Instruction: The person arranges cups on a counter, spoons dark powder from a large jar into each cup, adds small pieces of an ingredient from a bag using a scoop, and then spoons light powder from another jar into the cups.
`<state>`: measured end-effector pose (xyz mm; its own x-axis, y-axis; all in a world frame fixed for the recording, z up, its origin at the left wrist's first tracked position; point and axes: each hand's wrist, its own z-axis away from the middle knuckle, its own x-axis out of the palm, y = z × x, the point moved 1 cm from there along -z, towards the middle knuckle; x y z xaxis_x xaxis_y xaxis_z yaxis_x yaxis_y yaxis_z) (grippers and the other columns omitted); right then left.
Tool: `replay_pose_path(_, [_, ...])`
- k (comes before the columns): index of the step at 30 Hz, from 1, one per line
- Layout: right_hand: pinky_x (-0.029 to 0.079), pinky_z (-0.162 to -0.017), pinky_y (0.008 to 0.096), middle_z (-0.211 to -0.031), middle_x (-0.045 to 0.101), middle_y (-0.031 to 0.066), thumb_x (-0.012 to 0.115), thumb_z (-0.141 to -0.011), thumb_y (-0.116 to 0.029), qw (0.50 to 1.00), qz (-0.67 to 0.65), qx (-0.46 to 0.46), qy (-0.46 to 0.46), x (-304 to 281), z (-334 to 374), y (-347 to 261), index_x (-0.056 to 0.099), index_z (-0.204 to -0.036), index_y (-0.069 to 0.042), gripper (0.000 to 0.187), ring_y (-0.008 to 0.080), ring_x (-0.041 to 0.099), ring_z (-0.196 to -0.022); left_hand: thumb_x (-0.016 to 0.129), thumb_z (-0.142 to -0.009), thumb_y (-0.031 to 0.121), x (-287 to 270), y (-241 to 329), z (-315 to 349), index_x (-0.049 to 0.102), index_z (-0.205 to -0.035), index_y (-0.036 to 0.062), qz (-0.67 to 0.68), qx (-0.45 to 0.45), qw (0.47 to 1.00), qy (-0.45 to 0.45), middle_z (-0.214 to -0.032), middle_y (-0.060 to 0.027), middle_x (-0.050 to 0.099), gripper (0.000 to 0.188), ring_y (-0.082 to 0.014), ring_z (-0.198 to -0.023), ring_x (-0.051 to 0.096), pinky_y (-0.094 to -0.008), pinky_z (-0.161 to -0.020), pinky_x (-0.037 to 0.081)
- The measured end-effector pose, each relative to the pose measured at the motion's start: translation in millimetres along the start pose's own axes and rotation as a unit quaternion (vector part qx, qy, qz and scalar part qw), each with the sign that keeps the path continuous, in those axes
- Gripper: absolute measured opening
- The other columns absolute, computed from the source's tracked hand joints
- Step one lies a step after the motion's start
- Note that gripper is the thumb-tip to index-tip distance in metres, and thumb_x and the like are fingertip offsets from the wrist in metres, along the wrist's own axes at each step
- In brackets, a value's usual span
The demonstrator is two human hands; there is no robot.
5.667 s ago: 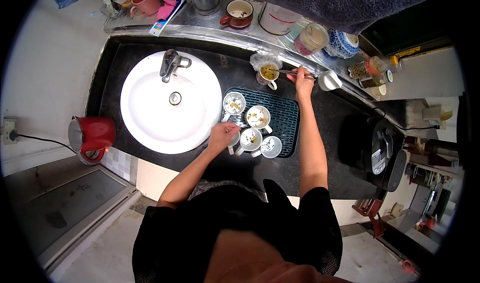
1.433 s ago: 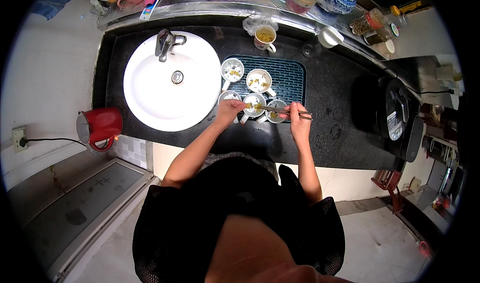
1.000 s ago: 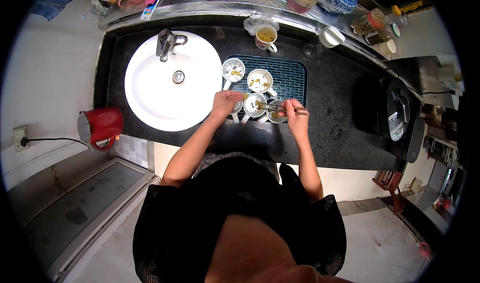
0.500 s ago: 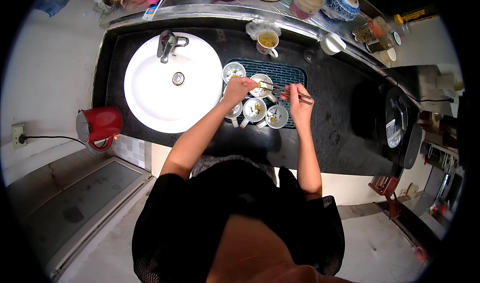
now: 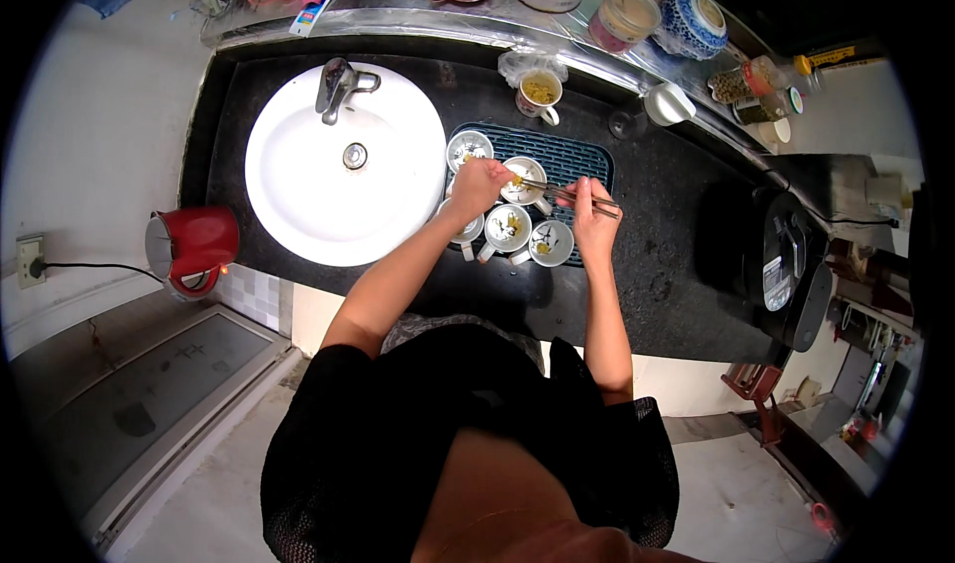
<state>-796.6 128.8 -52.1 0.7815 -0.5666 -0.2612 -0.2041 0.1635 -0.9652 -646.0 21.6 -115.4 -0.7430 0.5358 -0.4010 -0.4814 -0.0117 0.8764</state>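
Note:
My right hand (image 5: pixel 595 227) grips a pair of metal chopsticks (image 5: pixel 567 196) whose tips reach left over a white mug (image 5: pixel 539 170). My left hand (image 5: pixel 479 185) is closed in a pinch beside those tips. A small yellow piece (image 5: pixel 517 179) shows between its fingertips and the tips; I cannot tell which of them holds it. Around my hands, several white mugs with dark and yellow bits inside, such as the front mug (image 5: pixel 505 221) and the right front mug (image 5: pixel 550 242), stand on a dark teal ridged mat (image 5: pixel 582 155). My left hand and forearm partly hide the left mugs.
Behind the mat stands a cup of yellow bits (image 5: pixel 540 89) beside a clear plastic bag (image 5: pixel 517 64). A white sink (image 5: pixel 298 185) lies left, with a red kettle (image 5: pixel 206 240) past it. Jars and bowls line the metal ledge (image 5: pixel 418 28); a black appliance (image 5: pixel 781 255) stands right.
My left fingers and the chopstick tips have come down slightly with the yellow piece, over the same mug. My right hand has lowered a little. The whole view has shifted slightly.

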Motion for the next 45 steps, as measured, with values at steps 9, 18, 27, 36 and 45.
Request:
replay_pose_path(9, [0.046,-0.053,0.0224,-0.066,0.06,0.0061,0.045,-0.093,-0.018,0.999,-0.038,0.031,0.014,-4.6,-1.0,1.2,0.055,-0.074,0.003,0.029,0.0119,0.061,-0.06,0.069,-0.074,0.016,1.9,-4.2,0.1,0.068,-0.082,0.0029,0.051,0.006,0.998,-0.035,-0.06,-0.0019,0.06,0.016,-0.0057,-0.052,0.05,-0.0222,-0.049,0.04])
replay_pose_path(18, [0.049,-0.054,0.0231,-0.069,0.06,0.0069,0.043,-0.093,-0.017,0.996,-0.077,0.038,0.033,-16.7,-1.4,3.9,0.055,-0.077,0.004,0.029,0.0137,0.061,-0.059,0.068,-0.072,0.013,-0.1,0.4,-2.6,0.067,-0.078,0.0028,-0.053,0.074,0.996,0.024,-0.057,-0.0008,0.056,0.012,-0.0071,-0.051,0.049,-0.0243,-0.049,0.041])
replay_pose_path(27, [0.048,-0.054,0.0225,-0.069,0.061,0.0062,0.047,-0.092,-0.017,0.998,-0.047,0.042,0.001,-9.5,-4.3,15.4,0.056,-0.078,0.004,0.027,0.0119,0.061,-0.06,0.067,-0.07,0.017,-46.0,-38.3,-15.2,0.067,-0.076,0.0031,0.061,0.012,0.994,0.089,-0.061,-0.0056,0.061,0.015,-0.0115,-0.056,0.057,-0.0252,-0.055,0.045])
replay_pose_path(36, [0.045,-0.054,0.0235,-0.069,0.061,0.0056,0.048,-0.091,-0.02,0.999,0.002,0.03,-0.041,-6.1,-17.1,22.6,0.058,-0.078,0.002,0.028,0.0103,0.057,-0.059,0.068,-0.072,0.018,-66.5,-29.2,-7.4,0.068,-0.079,0.0047,-0.026,-0.012,0.992,0.124,-0.059,-0.0023,0.058,0.015,-0.0084,-0.054,0.052,-0.0236,-0.052,0.042])
replay_pose_path(45, [0.047,-0.054,0.0236,-0.067,0.058,0.0055,0.043,-0.093,-0.022,0.998,-0.034,0.05,-0.033,-17.0,-32.4,16.6,0.054,-0.076,0.002,0.032,0.0117,0.058,-0.058,0.067,-0.073,0.017,-57.3,-20.1,25.9,0.066,-0.078,0.0032,-0.06,0.006,0.995,0.076,-0.057,-0.0048,0.057,0.015,-0.0114,-0.051,0.052,-0.0255,-0.05,0.042])
